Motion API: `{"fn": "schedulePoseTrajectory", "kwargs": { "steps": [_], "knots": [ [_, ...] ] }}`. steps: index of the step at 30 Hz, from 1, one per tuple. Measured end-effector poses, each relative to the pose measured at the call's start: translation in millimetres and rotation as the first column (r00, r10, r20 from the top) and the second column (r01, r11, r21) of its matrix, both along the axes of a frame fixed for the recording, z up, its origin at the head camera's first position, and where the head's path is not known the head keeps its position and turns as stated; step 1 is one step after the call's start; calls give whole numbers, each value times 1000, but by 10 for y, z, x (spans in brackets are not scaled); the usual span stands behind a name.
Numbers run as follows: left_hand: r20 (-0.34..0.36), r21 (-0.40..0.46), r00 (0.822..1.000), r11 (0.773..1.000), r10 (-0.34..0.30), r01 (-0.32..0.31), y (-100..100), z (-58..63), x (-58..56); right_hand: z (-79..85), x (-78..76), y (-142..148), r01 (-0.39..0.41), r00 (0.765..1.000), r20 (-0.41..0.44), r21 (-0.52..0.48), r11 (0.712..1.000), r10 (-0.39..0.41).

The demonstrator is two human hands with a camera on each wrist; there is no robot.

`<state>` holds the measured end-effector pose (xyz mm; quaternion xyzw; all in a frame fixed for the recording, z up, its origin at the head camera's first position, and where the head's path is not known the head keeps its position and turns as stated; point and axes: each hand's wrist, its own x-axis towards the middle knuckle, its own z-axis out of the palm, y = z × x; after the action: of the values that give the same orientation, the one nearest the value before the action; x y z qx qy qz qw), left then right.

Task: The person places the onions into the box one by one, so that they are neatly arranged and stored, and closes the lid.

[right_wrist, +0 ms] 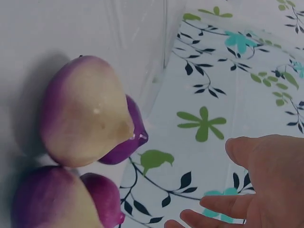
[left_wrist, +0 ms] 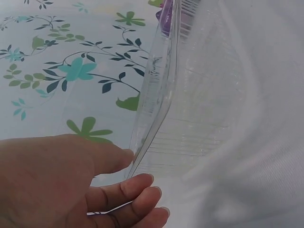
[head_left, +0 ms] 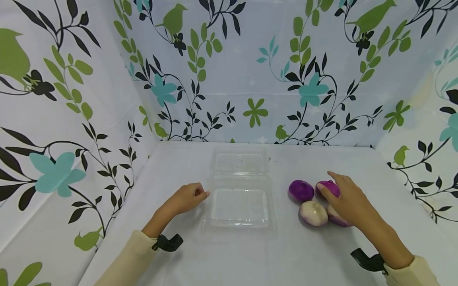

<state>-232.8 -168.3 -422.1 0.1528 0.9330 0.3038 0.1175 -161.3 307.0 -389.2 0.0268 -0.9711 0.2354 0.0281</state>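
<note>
An open clear plastic clamshell container [head_left: 239,206] lies on the table with its lid folded away behind it. My left hand [head_left: 187,198] is at the container's left rim, thumb and forefinger on either side of its edge in the left wrist view. Several round purple-and-cream vegetables, onion- or turnip-like, sit grouped to the right. A cream-sided one [head_left: 313,213] is in front, a deep purple one [head_left: 301,190] behind it. My right hand [head_left: 345,198] reaches over the magenta one [head_left: 330,188], thumb and fingers spread apart; the right wrist view shows nothing between them. Another cream one [head_left: 338,216] is partly hidden.
The white-covered table [head_left: 229,258] meets a patterned cloth backdrop [head_left: 229,79] behind and at both sides. A few small dark specks show behind the vegetables, right of the lid. Dark wrist mounts [head_left: 368,261] stick out from both sleeves.
</note>
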Motion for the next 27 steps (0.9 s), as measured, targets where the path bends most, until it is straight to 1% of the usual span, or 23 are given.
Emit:
{"fn": "schedulePoseTrajectory", "kwargs": {
  "steps": [7, 13, 20, 24, 27],
  "knots": [
    [-3, 3, 1000, 1000, 1, 0, -14, -39, 0, -100, 148, 219, 18, 1000, -19, -17, 1000, -18],
    [1, 2, 1000, 1000, -3, 3, -17, -34, -2, -218, 244, 405, 69, 997, -17, -28, 997, -70],
    [7, -7, 1000, 1000, -2, 2, -14, -21, 2, -345, 333, 566, 115, 991, -60, -46, 992, -117],
    [12, -8, 1000, 1000, 0, 0, -10, -18, 5, -408, 374, 652, 132, 990, -44, -59, 990, -135],
    [12, -4, 1000, 1000, -4, 4, -9, -15, 8, -444, 397, 713, 135, 991, -4, -73, 988, -135]
  ]
}}
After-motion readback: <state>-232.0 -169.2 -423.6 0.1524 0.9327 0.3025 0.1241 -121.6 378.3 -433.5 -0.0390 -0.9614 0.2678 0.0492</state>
